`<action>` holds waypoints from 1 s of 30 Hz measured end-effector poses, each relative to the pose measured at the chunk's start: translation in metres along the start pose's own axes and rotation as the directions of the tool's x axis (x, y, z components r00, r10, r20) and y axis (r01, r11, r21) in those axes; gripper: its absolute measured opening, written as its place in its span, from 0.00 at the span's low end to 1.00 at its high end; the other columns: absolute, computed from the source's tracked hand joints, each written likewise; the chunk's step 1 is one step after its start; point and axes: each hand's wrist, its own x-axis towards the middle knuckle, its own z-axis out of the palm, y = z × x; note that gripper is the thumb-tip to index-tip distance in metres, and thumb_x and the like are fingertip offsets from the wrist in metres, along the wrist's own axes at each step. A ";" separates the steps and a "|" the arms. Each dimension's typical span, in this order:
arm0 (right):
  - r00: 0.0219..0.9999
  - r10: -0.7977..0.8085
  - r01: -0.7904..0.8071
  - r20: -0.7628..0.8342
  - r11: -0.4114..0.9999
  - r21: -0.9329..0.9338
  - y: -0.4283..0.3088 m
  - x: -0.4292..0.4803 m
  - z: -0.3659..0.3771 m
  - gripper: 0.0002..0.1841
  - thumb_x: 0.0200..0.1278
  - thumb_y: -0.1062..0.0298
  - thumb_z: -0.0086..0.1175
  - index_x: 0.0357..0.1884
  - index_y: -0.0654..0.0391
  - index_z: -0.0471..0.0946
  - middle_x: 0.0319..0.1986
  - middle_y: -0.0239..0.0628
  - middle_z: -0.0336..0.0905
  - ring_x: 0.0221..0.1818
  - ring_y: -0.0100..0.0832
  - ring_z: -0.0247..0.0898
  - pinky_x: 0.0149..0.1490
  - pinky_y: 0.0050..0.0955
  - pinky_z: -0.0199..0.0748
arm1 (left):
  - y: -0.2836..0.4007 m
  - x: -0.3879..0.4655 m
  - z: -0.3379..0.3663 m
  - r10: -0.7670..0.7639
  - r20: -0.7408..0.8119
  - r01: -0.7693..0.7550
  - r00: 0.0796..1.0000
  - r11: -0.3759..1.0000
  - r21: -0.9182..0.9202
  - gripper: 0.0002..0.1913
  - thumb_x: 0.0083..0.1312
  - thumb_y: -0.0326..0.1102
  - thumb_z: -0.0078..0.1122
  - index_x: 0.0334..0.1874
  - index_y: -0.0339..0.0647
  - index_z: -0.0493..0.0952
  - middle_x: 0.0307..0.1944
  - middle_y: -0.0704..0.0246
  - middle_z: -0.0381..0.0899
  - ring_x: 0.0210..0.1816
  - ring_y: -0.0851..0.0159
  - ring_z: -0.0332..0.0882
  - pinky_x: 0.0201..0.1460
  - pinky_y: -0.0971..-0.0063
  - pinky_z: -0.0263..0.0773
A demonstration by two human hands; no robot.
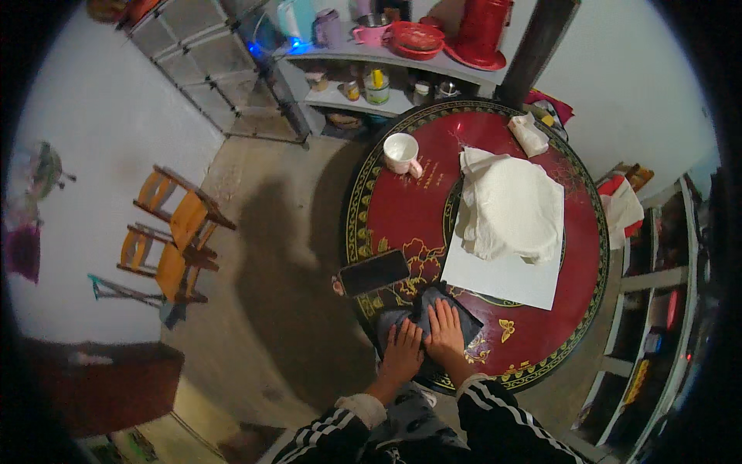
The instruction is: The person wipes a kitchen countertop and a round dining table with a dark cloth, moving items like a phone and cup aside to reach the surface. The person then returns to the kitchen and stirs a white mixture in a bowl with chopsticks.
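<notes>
A piece of dark grey fabric (461, 316) lies near the front edge of the round red table (406, 209), possibly folded. My right hand (445, 329) rests flat on it, fingers stretched forward and slightly apart. Just to the left, my left hand (404, 348) lies palm down over the fabric's nearer left part (389, 319). What is under both palms is hidden. Beyond my left hand a dark-screened smartphone (374, 272) lies near the table's left edge.
A white cloth (516, 203) covers something on a white sheet (498, 284). A mug (401, 152) and a tissue pack (528, 134) stand farther back. Shelves (400, 55) hold kitchenware behind the table. Wooden chairs (188, 220) stand left; a shelf unit (649, 278) is at right.
</notes>
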 end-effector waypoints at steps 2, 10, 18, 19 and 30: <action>0.997 0.054 -0.051 0.059 0.997 -0.053 0.002 -0.002 0.000 0.36 0.52 0.64 0.55 0.68 0.61 0.64 0.70 0.50 0.57 0.73 0.48 0.51 0.75 0.50 0.47 | -0.001 0.005 -0.014 0.025 0.132 -0.021 0.991 0.999 -0.035 0.30 0.63 0.39 0.58 0.65 0.34 0.64 0.68 0.55 0.60 0.73 0.49 0.52 0.72 0.45 0.49; 0.968 0.116 -0.102 0.221 0.992 -0.075 -0.006 0.007 -0.020 0.37 0.54 0.59 0.56 0.69 0.57 0.64 0.71 0.46 0.56 0.74 0.43 0.50 0.76 0.47 0.44 | -0.043 0.093 -0.078 -0.154 0.322 0.308 0.934 0.804 -0.509 0.20 0.65 0.40 0.59 0.56 0.40 0.74 0.46 0.56 0.80 0.48 0.53 0.80 0.50 0.63 0.75; 0.956 0.143 -0.133 0.255 0.990 -0.054 -0.007 0.007 -0.017 0.37 0.55 0.58 0.55 0.69 0.53 0.64 0.72 0.43 0.55 0.75 0.41 0.48 0.77 0.45 0.42 | -0.101 0.310 -0.102 -0.365 0.474 0.461 0.801 -0.129 -0.878 0.27 0.70 0.35 0.55 0.69 0.45 0.57 0.56 0.54 0.75 0.53 0.53 0.78 0.57 0.60 0.74; 0.960 0.133 -0.127 0.245 0.991 -0.038 -0.007 0.007 -0.017 0.36 0.55 0.58 0.55 0.69 0.53 0.64 0.72 0.43 0.55 0.75 0.42 0.48 0.77 0.45 0.42 | -0.106 0.327 -0.103 -0.389 0.509 0.450 0.768 -0.238 -0.861 0.28 0.71 0.36 0.53 0.70 0.46 0.55 0.61 0.52 0.71 0.57 0.51 0.76 0.61 0.58 0.72; 0.958 0.147 -0.145 0.246 0.989 -0.025 -0.005 -0.002 -0.016 0.40 0.55 0.59 0.53 0.73 0.51 0.58 0.74 0.40 0.51 0.76 0.40 0.45 0.77 0.45 0.41 | -0.137 0.365 -0.055 -0.375 0.512 0.473 0.773 -0.199 -0.859 0.23 0.70 0.59 0.52 0.51 0.45 0.70 0.41 0.65 0.77 0.40 0.65 0.75 0.47 0.70 0.70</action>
